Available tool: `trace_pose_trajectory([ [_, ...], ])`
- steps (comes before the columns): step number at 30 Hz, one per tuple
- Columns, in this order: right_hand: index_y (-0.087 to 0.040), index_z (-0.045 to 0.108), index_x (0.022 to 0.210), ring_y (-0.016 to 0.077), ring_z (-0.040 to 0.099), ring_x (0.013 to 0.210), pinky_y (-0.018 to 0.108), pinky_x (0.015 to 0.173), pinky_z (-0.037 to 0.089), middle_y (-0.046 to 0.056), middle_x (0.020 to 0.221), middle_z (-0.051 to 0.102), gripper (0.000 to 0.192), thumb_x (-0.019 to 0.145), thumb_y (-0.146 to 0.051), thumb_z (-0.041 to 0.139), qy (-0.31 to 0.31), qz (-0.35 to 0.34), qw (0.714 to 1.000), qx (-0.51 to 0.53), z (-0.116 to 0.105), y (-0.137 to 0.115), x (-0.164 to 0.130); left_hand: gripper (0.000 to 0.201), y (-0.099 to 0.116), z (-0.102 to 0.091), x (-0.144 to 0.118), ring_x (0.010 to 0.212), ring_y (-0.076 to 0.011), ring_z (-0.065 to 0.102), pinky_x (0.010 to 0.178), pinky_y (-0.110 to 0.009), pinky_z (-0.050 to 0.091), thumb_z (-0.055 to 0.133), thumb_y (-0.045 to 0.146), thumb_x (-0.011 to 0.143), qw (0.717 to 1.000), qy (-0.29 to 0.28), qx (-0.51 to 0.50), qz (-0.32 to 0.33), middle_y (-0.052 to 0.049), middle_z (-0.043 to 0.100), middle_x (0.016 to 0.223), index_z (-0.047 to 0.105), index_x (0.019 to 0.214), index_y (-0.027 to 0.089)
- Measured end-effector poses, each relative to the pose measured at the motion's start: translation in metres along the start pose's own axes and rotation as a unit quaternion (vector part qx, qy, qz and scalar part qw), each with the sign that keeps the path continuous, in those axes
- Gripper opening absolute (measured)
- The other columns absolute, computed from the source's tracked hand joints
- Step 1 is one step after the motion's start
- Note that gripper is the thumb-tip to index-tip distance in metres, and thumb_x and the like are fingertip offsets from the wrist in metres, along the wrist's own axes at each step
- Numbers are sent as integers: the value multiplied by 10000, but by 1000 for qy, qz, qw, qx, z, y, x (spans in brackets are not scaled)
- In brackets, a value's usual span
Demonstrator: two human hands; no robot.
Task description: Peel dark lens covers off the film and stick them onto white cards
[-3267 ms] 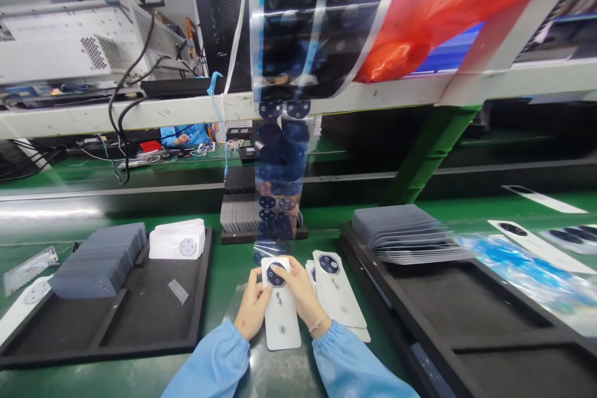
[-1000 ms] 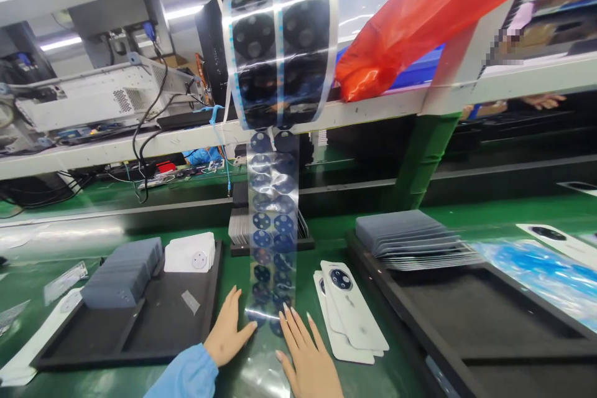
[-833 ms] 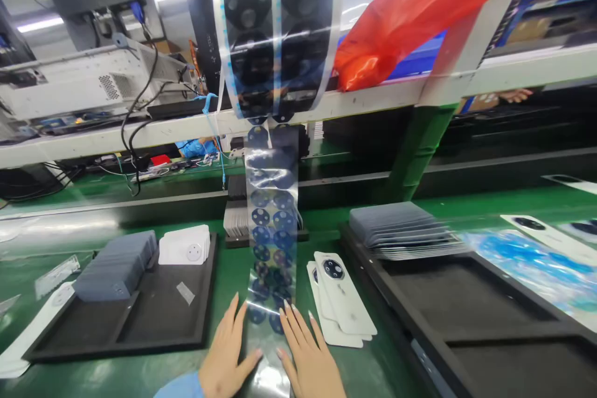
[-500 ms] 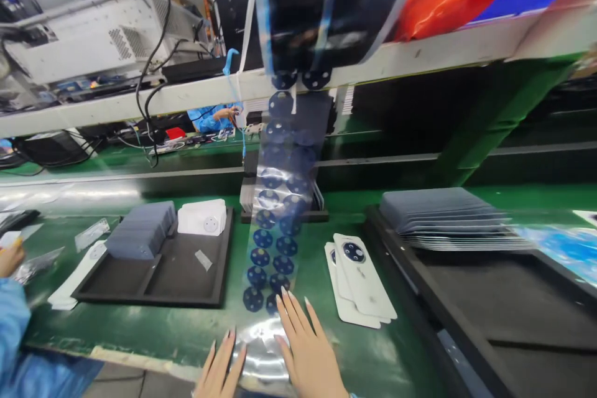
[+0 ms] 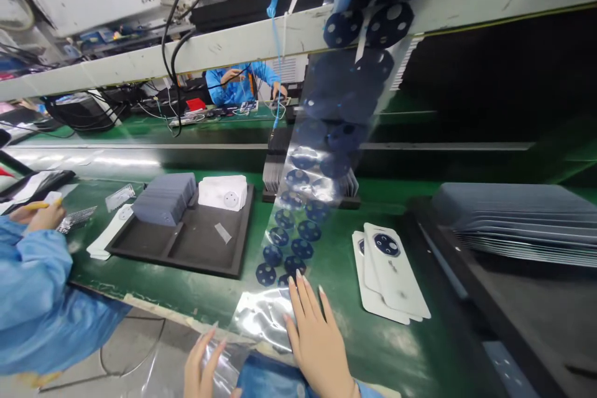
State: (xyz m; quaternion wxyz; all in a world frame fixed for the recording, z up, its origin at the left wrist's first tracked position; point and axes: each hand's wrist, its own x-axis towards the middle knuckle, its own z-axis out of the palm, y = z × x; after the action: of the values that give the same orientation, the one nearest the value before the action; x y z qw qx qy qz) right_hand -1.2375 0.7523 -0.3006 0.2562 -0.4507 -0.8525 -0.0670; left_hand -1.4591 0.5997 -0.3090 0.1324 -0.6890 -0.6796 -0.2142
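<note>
A long clear film strip (image 5: 265, 314) with two rows of round dark-blue stickers (image 5: 302, 249) hangs from above the white rail and runs down across the green bench. My right hand (image 5: 321, 342) lies flat on the strip's lower part, fingers stretched out, fingertips by the lowest stickers. Beyond the front edge, my left hand (image 5: 200, 367) is curled at the bare end of the film, which seems pinched between thumb and fingers; part of this hand is cut off by the frame. To the right of my right hand lie several white phone-shaped panels (image 5: 396, 273), with dark round camera patches.
A black divided tray (image 5: 205, 255) holds stacked grey cards (image 5: 165, 199) and white cards (image 5: 222, 193). Another large black tray (image 5: 527, 298) with a grey stack (image 5: 517, 217) stands at right. A co-worker's blue sleeve (image 5: 32, 298) is at left; another person (image 5: 240, 84) works across.
My left hand has moved down and left past the bench edge with the film's end. My right hand stays flat on the strip. The camera view has shifted.
</note>
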Motion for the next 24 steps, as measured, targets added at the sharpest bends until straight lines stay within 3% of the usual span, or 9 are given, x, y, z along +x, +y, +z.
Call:
trace_pose_trajectory([
  [5, -80, 32, 1597, 295, 509, 1344, 478, 1130, 251, 158, 1491, 511, 743, 976, -246, 406, -5, 3, 1000, -2, 8, 1, 6, 636, 40, 4, 68, 1365, -281, 484, 1087, -421, 434, 457, 256, 969, 981, -71, 28, 179, -140, 549, 1465, 273, 1567, 140],
  [9, -77, 104, 1593, 305, 522, 1332, 476, 1102, 307, 166, 1477, 527, 704, 987, -266, 408, 6, 12, 1000, -10, 9, 6, -2, 660, 61, 21, 100, 1430, -287, 405, 1091, -425, 411, 460, 209, 938, 977, -72, 30, 201, -139, 486, 1528, 271, 1554, 66],
  [13, -139, 260, 1560, 305, 512, 1342, 446, 1056, 418, 161, 1555, 427, 619, 995, -318, 440, 12, 47, 997, 60, -12, 18, 5, 683, 61, 37, 103, 1419, -303, 425, 1084, -435, 412, 489, 209, 893, 971, -84, 45, 220, -136, 458, 1547, 316, 1540, 70],
  [15, -165, 306, 1533, 316, 460, 1384, 431, 1028, 470, 172, 1614, 307, 636, 984, -422, 500, 38, 149, 979, 138, -32, 30, 30, 693, 58, 42, 101, 1408, -295, 443, 1099, -427, 397, 483, 194, 883, 969, -80, 57, 225, -127, 458, 1549, 311, 1545, 86],
  [16, -166, 300, 1527, 341, 407, 1419, 471, 1055, 455, 183, 1608, 308, 709, 951, -498, 547, 81, 209, 958, 181, -43, 38, 50, 699, 57, 44, 100, 1405, -290, 447, 1109, -425, 387, 478, 187, 882, 969, -77, 63, 225, -120, 455, 1552, 298, 1552, 97],
  [18, -158, 250, 1538, 365, 399, 1419, 532, 1103, 407, 216, 1575, 346, 886, 866, -584, 639, 144, 304, 898, 285, -60, 58, 99, 715, 55, 47, 99, 1402, -278, 452, 1118, -417, 374, 466, 169, 878, 969, -75, 71, 223, -108, 449, 1558, 272, 1564, 113],
  [20, -130, 326, 1484, 360, 540, 1298, 499, 1038, 473, 259, 1515, 418, 987, 745, -640, 734, 198, 338, 829, 399, -71, 81, 152, 731, 54, 48, 99, 1391, -271, 464, 1115, -405, 372, 463, 161, 873, 968, -72, 78, 226, -105, 459, 1551, 253, 1571, 113],
  [22, -126, 462, 1344, 283, 685, 1068, 410, 883, 555, 208, 1247, 663, 790, 815, -693, 611, 216, 330, 819, 418, -75, 104, 197, 754, 51, 52, 98, 1370, -277, 487, 1113, -405, 366, 474, 168, 863, 965, -66, 84, 238, -117, 491, 1527, 234, 1575, 94],
  [24, -153, 591, 1109, 239, 714, 906, 362, 812, 550, 131, 1002, 746, 582, 871, -682, 540, 219, 323, 824, 410, -73, 123, 223, 782, 48, 57, 96, 1354, -283, 501, 1113, -405, 361, 491, 183, 854, 963, -63, 86, 247, -124, 520, 1504, 215, 1579, 84],
])
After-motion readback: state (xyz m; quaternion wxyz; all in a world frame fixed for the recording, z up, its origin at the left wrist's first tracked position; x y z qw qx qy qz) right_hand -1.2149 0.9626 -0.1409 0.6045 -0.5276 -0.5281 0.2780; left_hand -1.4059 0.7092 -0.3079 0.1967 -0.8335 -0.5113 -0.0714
